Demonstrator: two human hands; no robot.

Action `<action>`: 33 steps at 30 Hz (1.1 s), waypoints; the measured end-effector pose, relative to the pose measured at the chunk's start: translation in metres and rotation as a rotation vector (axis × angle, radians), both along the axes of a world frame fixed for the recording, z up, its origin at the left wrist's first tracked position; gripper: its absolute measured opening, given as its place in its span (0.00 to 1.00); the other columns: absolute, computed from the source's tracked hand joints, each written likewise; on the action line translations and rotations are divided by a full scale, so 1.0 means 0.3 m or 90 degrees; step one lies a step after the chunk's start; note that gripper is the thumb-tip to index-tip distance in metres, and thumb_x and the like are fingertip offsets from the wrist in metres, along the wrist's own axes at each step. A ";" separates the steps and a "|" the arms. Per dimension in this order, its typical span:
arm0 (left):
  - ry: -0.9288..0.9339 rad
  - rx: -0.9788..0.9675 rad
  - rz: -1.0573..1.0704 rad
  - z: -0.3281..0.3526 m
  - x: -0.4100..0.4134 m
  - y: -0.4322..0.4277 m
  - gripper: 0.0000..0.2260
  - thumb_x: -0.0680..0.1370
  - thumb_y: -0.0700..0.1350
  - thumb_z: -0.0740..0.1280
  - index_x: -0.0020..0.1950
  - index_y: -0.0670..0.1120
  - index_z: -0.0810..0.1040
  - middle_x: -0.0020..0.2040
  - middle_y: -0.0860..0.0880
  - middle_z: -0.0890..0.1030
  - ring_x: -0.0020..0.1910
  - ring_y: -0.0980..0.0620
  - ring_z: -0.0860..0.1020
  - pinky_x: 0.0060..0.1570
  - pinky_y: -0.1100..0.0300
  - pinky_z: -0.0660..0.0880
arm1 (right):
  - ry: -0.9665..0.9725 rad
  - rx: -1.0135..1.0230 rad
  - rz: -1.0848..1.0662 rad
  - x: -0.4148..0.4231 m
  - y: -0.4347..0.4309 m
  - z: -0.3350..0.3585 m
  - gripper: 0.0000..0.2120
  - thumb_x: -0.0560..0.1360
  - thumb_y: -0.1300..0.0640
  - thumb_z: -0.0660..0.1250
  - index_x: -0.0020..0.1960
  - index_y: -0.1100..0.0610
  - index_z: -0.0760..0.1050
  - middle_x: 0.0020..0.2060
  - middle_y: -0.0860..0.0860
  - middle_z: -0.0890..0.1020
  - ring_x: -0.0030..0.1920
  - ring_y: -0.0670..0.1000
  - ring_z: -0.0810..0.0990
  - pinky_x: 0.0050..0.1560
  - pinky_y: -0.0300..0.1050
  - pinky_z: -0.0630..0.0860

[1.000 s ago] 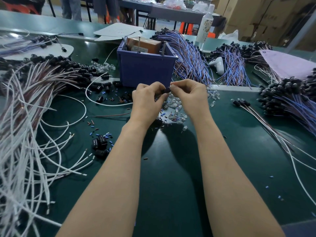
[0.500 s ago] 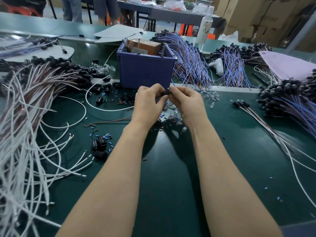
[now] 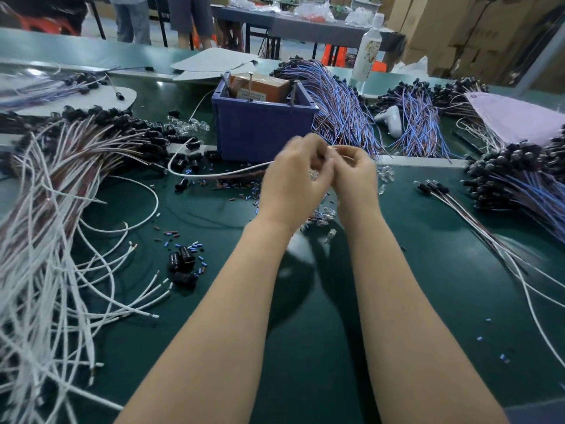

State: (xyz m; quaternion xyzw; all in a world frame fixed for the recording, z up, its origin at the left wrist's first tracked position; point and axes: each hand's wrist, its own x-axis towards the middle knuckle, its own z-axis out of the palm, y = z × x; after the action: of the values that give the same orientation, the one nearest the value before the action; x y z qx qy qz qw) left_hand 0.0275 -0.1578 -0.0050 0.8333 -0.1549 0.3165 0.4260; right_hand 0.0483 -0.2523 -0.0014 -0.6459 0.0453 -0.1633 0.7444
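My left hand (image 3: 293,179) and right hand (image 3: 356,175) are lifted off the green mat (image 3: 412,270), knuckles close together, just in front of the blue plastic bin (image 3: 263,130). The white wire (image 3: 220,175) is thin, round and smooth. It loops on the mat to the left, then rises in a shallow curve to my left hand and goes in behind its curled fingers. That hand is blurred, but its fingers are bent round the wire where it arrives. A fine pale end shows again in the gap between the hands and lies across the top of my right fingers, which are curled and pinch it there. So the wire sits between both grips, its long tail trailing off to my left.

Below my wrists lies a scatter of little clear glassy beads (image 3: 325,214), shiny and rounded. Near my left forearm are stubby black caps (image 3: 182,261), matte and barrel-shaped. A thick sheaf of white cords (image 3: 46,240) fans over the mat's left side, and blue and brown leads (image 3: 342,108) are heaped just right of the bin.
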 end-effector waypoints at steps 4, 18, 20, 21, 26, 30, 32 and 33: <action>0.347 -0.126 -0.113 0.025 -0.011 -0.066 0.25 0.80 0.62 0.55 0.30 0.47 0.74 0.20 0.54 0.71 0.19 0.60 0.67 0.27 0.62 0.64 | 0.046 0.151 -0.052 0.008 -0.050 0.010 0.05 0.77 0.65 0.63 0.44 0.58 0.70 0.38 0.54 0.78 0.36 0.49 0.77 0.36 0.38 0.76; 0.281 -0.817 -0.095 0.012 0.051 0.143 0.15 0.83 0.45 0.57 0.39 0.43 0.74 0.29 0.52 0.69 0.23 0.61 0.65 0.25 0.68 0.63 | 0.262 -0.381 -0.399 -0.001 -0.163 -0.051 0.13 0.77 0.58 0.57 0.58 0.58 0.75 0.63 0.58 0.74 0.65 0.58 0.69 0.63 0.49 0.65; 0.321 -0.726 -0.096 0.012 0.059 0.132 0.15 0.83 0.45 0.56 0.38 0.43 0.73 0.29 0.51 0.67 0.21 0.61 0.63 0.24 0.68 0.61 | 0.124 -0.483 -0.387 -0.008 -0.123 -0.030 0.13 0.76 0.61 0.58 0.58 0.58 0.76 0.61 0.57 0.75 0.63 0.55 0.70 0.61 0.44 0.63; 0.339 -0.680 -0.097 0.014 0.064 0.125 0.16 0.83 0.45 0.56 0.38 0.44 0.72 0.29 0.52 0.67 0.20 0.61 0.63 0.24 0.68 0.61 | 0.040 -0.489 -0.337 -0.006 -0.093 -0.015 0.12 0.77 0.62 0.58 0.57 0.59 0.76 0.57 0.56 0.78 0.57 0.53 0.73 0.57 0.41 0.65; 0.312 -0.426 -0.028 0.036 0.079 0.119 0.20 0.83 0.49 0.54 0.32 0.47 0.69 0.25 0.52 0.66 0.24 0.55 0.64 0.29 0.60 0.62 | 0.066 -0.646 0.017 0.017 0.030 0.034 0.13 0.79 0.55 0.59 0.48 0.62 0.79 0.40 0.56 0.80 0.42 0.54 0.76 0.43 0.44 0.71; 0.251 -0.319 0.061 0.055 0.066 0.139 0.21 0.83 0.50 0.55 0.30 0.48 0.69 0.27 0.53 0.71 0.29 0.55 0.68 0.34 0.60 0.66 | 0.208 -0.682 0.115 0.012 0.047 -0.013 0.11 0.75 0.51 0.69 0.53 0.56 0.80 0.52 0.55 0.82 0.54 0.55 0.78 0.59 0.52 0.75; 0.240 -0.442 0.055 0.081 0.062 0.147 0.18 0.83 0.49 0.54 0.35 0.48 0.70 0.34 0.52 0.75 0.33 0.56 0.72 0.38 0.62 0.70 | 0.207 -0.702 0.108 0.010 0.053 -0.035 0.07 0.75 0.53 0.69 0.51 0.53 0.80 0.52 0.54 0.82 0.55 0.56 0.78 0.60 0.53 0.74; 0.232 -0.548 0.047 0.100 0.065 0.156 0.15 0.84 0.48 0.53 0.39 0.47 0.70 0.36 0.51 0.76 0.34 0.57 0.74 0.37 0.63 0.72 | 0.198 -0.707 0.104 0.010 0.054 -0.043 0.06 0.75 0.54 0.69 0.50 0.53 0.81 0.50 0.53 0.82 0.55 0.56 0.78 0.60 0.53 0.74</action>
State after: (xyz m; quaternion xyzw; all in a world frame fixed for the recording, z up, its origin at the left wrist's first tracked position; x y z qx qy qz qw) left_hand 0.0469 -0.1109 0.0249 0.6280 0.0977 0.2156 0.7413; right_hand 0.0512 -0.2361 -0.0142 -0.9572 0.0117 -0.0077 0.2889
